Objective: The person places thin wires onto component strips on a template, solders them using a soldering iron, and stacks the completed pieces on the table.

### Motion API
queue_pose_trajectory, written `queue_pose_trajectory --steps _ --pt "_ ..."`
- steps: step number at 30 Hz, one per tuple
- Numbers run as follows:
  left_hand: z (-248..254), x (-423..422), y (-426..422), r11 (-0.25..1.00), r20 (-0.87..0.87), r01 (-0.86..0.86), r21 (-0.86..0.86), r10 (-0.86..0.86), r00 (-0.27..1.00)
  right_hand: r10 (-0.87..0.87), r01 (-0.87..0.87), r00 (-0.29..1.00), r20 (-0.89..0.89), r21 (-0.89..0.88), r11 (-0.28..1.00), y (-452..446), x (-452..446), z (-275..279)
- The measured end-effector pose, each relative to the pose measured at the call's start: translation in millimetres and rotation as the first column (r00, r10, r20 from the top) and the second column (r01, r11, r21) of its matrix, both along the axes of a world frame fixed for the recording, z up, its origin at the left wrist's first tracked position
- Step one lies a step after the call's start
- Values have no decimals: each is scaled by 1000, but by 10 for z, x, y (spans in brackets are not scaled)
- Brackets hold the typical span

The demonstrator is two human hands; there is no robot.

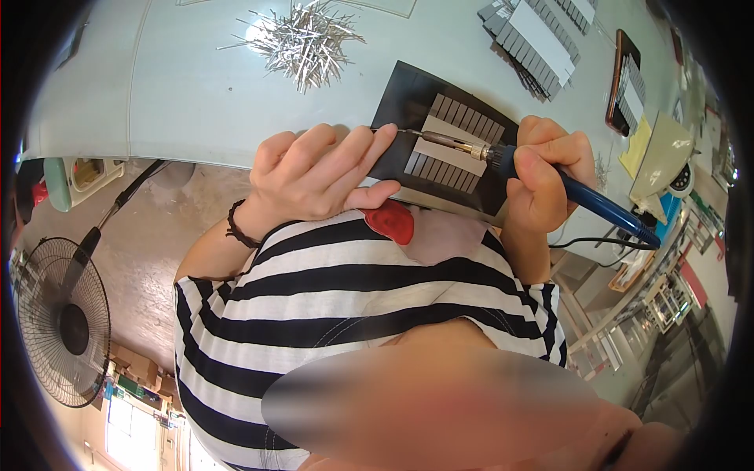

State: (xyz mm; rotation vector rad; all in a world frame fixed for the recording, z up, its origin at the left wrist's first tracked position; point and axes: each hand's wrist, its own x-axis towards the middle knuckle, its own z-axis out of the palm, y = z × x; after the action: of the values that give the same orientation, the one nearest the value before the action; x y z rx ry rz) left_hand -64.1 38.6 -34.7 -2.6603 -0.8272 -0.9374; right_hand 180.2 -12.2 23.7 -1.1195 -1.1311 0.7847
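A soldering iron (pixel 585 196) with a blue handle is gripped in my right hand (pixel 550 161), its metal tip pointing left over a black board (pixel 400 90). On that board lies a light strip (pixel 448 141) with rows of grey rectangular pieces along both long sides. My left hand (pixel 326 169) is at the board's left edge, fingers bent and close together. Its fingertips are near the iron's tip, around something thin and dark that is too small to name.
A pile of thin metal pins (pixel 306 45) lies on the pale table (pixel 188 86). Stacked grey-and-white strips (pixel 534 47) are at the upper right, near a phone (pixel 620 71) with another strip on it. A black fan (pixel 67 322) stands at the left.
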Motion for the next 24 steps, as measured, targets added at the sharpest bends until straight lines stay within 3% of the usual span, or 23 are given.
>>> queue_pose_trajectory --steps 24 --pt "-10 -13 -11 1000 -10 -10 7 11 1000 3 -3 999 41 13 1000 9 -18 -10"
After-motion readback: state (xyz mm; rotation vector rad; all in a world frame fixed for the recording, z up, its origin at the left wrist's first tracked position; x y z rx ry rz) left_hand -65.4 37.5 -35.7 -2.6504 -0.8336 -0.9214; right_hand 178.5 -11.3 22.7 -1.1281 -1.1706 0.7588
